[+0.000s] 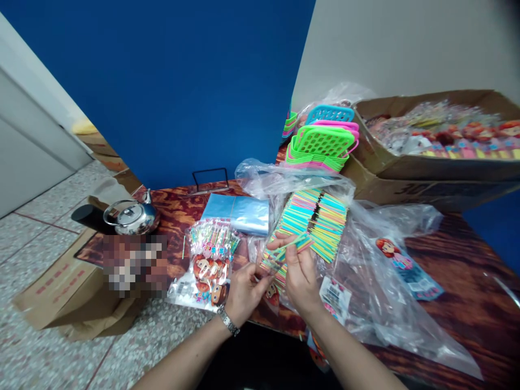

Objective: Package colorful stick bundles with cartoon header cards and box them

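My right hand (300,275) is closed round a small bunch of thin coloured sticks (298,244), green, yellow and pink. Their left ends reach toward a clear plastic bag (273,295) with a cartoon girl printed on it. My left hand (245,292), with a metal watch (228,320) on its wrist, pinches that bag near its edge; its fingertips are partly hidden. Just beyond both hands lies a large pile of the same sticks (329,222) on clear plastic sheeting. Left of my left hand, several filled cartoon bags (211,265) overlap on the wood-patterned table.
Blue plastic sleeves (238,212) lie behind the filled bags. Stacked green, pink and blue baskets (325,143) stand at the back, beside a cardboard box (434,173) of packed bags. A steel kettle (136,219) sits at the left edge. Loose plastic sheeting (390,314) covers the right side.
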### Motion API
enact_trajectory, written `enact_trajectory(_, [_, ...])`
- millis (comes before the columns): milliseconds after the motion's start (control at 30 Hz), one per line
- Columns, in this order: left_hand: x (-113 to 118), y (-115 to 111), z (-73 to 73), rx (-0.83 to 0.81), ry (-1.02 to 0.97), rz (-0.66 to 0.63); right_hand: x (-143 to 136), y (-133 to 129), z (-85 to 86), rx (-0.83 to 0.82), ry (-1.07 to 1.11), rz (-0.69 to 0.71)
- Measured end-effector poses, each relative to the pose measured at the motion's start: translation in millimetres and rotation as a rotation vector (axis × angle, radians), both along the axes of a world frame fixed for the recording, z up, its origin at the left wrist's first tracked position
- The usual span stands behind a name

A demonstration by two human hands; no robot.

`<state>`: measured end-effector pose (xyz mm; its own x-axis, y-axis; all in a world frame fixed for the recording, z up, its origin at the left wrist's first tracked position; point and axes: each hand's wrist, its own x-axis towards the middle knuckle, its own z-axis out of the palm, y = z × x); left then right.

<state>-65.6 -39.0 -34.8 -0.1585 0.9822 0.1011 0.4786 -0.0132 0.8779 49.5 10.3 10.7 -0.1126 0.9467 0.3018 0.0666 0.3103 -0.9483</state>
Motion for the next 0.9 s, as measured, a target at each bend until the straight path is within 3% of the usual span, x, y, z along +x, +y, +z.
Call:
enact_trajectory(167, [-0.2, 0.5, -1.8, 0.021, -0.009, -0.004, -0.1, -0.1, -8.7, -0.107, 0.066, -0.024])
enact_trajectory(300, [1.6, 0.3, -3.1, 0.035, -0.002, 0.002, -1.7, 0.7, -15.0, -0.089, 0.119, -0.029])
enact_trajectory(433, [1.2, 1.0, 0.0, 0.045, 0.014, 0.0, -0.4, -2.8, -10.4, -0.09, -0.01, -0.003])
enact_trajectory(600, [-5.8, 2.7, 3.3, 0.139, 0.086, -0.037, 16.4, -3.7, -4.7, 0.089, -0.26, 0.12])
enact_trajectory(733, [-13.1, 3.0, 2.0, 0.221, 0.118, -0.068, 34.1, 3.4, -0.2, 0.202, -0.327, 0.094])
enact_trajectory(900, [-18.7, 3.2, 3.8, 0.334, 0.16, -0.117, 41.0, 10.4, 8.5, 0.496, -0.584, 0.133])
